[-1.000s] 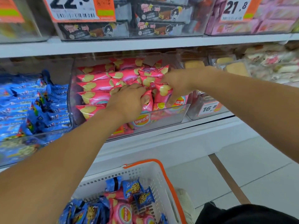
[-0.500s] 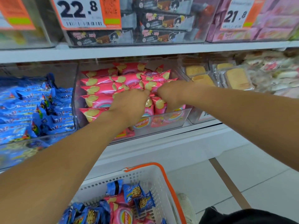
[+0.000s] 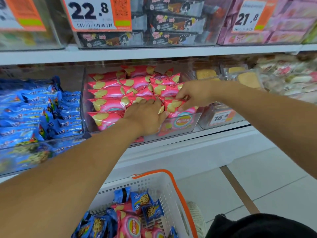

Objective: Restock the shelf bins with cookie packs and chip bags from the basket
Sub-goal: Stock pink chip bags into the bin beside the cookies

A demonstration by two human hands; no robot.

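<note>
Left hand (image 3: pixel 145 115) lies palm-down over the front-middle of the clear chip bin (image 3: pixel 197 117); its fingertips are buried among the pink chip bags (image 3: pixel 109 93), so can't tell if they grip anything. Right hand (image 3: pixel 193 96) is at the bin's right front, fingers pinched closed on the top edge of the front chip bag (image 3: pixel 175 107), which stands upright against the bin's front wall. Bags behind the hands are hidden; bag count is hard, roughly a dozen visible in stacked rows, exact number unclear.

Near bottom, the white basket (image 3: pixel 164 184) with an orange rim is cut off by the frame edge and partly covered by the left forearm. Inside it: about five blue cookie packs (image 3: pixel 142 200) readable, more blurred at lower left, and two or three pink chip bags, mostly cropped.

Left bin of blue cookie packs (image 3: pixel 34 114) is a blurred heap, uncountable. Three price tags are readable: 22.8 (image 3: pixel 91 12), 21.8 (image 3: pixel 247 16), 16.8 (image 3: pixel 221 117); a fourth at far top left is cut off. Dark packs (image 3: pixel 171 23) on the upper shelf are partly behind the tag.

Versus half a second ago: hands have spread apart, right hand moved right and now shows its pinch on the front bag; left hand sits lower and flatter. The view has shifted slightly.
</note>
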